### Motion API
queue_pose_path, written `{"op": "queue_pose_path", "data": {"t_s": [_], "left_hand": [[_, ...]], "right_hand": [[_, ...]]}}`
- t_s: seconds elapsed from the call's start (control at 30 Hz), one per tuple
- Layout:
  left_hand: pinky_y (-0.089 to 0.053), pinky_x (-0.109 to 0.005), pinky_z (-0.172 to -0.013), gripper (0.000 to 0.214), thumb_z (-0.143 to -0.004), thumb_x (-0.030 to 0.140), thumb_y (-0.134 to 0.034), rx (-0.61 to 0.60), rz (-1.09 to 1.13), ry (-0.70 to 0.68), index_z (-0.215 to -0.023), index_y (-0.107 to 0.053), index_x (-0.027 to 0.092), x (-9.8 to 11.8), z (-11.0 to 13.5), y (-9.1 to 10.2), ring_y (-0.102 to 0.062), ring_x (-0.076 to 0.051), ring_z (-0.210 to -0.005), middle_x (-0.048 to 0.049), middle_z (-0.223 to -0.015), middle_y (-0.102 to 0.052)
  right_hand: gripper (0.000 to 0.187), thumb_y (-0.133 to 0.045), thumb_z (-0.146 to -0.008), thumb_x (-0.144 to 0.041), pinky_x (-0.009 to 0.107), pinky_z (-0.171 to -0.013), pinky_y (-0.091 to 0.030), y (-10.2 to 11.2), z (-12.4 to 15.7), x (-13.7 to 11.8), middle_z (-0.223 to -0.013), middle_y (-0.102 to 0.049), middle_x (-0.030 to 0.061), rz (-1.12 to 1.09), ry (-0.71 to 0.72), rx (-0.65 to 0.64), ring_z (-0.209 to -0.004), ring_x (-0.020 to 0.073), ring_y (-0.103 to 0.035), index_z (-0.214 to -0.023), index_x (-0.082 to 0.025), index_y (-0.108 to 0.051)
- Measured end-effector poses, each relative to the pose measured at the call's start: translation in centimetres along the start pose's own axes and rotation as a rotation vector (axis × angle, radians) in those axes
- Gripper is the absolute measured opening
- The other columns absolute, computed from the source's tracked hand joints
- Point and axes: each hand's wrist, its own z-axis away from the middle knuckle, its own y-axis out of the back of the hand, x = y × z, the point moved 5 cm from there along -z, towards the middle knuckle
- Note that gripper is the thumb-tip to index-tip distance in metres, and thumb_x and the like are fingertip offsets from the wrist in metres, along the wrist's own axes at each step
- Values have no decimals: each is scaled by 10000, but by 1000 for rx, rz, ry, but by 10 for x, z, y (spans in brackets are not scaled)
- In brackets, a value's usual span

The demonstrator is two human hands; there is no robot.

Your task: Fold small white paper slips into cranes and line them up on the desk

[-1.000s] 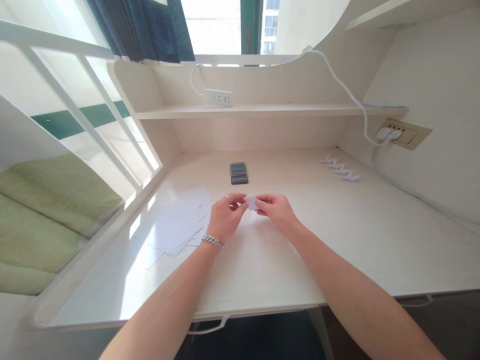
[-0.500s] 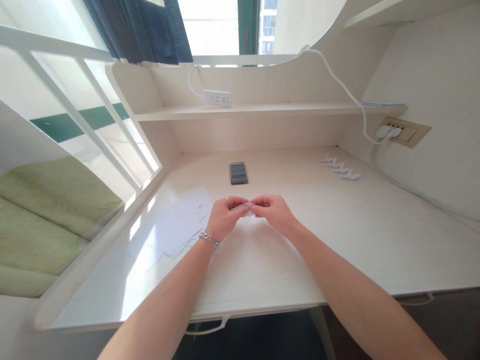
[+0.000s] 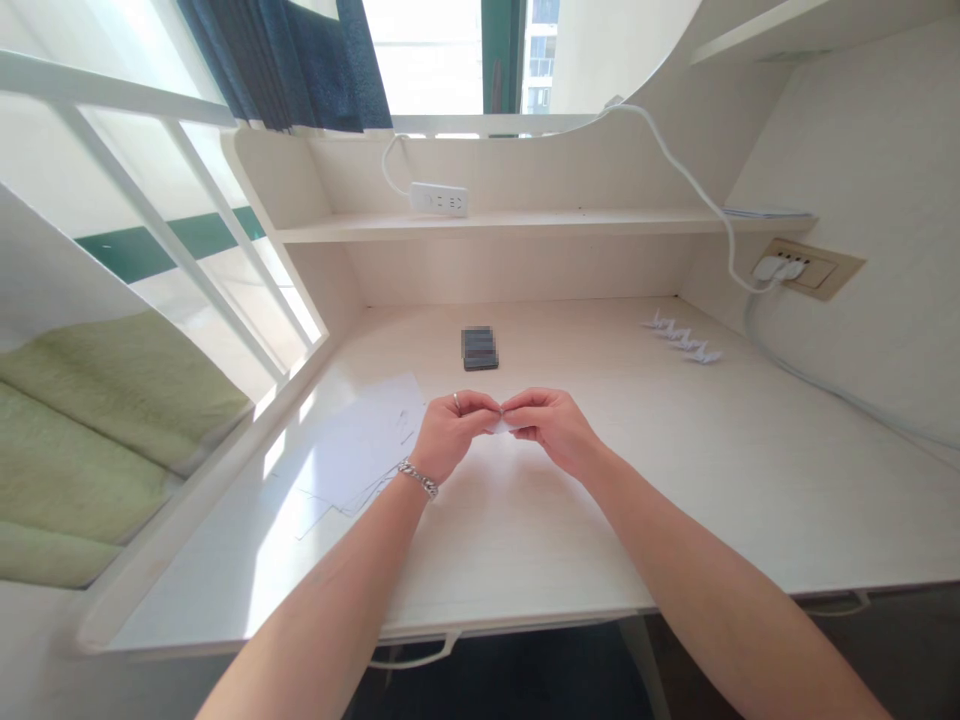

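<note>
Above bare desk (image 3: 675, 480), left hand (image 3: 450, 432) and right hand (image 3: 551, 425) pinch small paper (image 3: 501, 424)

Both forearms reach forward from the near edge of the desk and converge toward its middle. The left hand (image 3: 450, 432) is curled, knuckles up, thumb and forefinger pinched together at its tip; a ring sits on one finger and a chain bracelet circles the wrist. The right hand (image 3: 551, 428) mirrors it, fingers bent inward, fingertips (image 3: 511, 408) meeting the left hand's. Both hands hover just above the desk surface.
</note>
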Motion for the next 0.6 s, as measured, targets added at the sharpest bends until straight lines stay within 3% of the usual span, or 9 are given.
{"op": "queue_pose_path", "data": {"t_s": [0.3, 0.6], "left_hand": [[-515, -275, -660, 111, -673, 231, -753, 17, -134, -76, -753, -725, 159, -6, -2, 4, -662, -157, -695, -43, -733, -724], [-543, -317, -721, 188, -665, 200, -763, 4, -105, -91, -810, -657, 145, -6, -3, 5, -685, -177, -740, -51, -778, -719]], "right_hand": [[232, -750, -663, -361, 317, -711, -494, 1, -1, -2, -827, -719, 71, 142, 30, -39, -805, 196, -651, -800, -172, -752], [213, -747, -643, -284, 323, -689, -491, 2, -2, -4, -776, -728, 77, 257, 111, 7, -742, 195, -650, -808, -151, -760]]}}
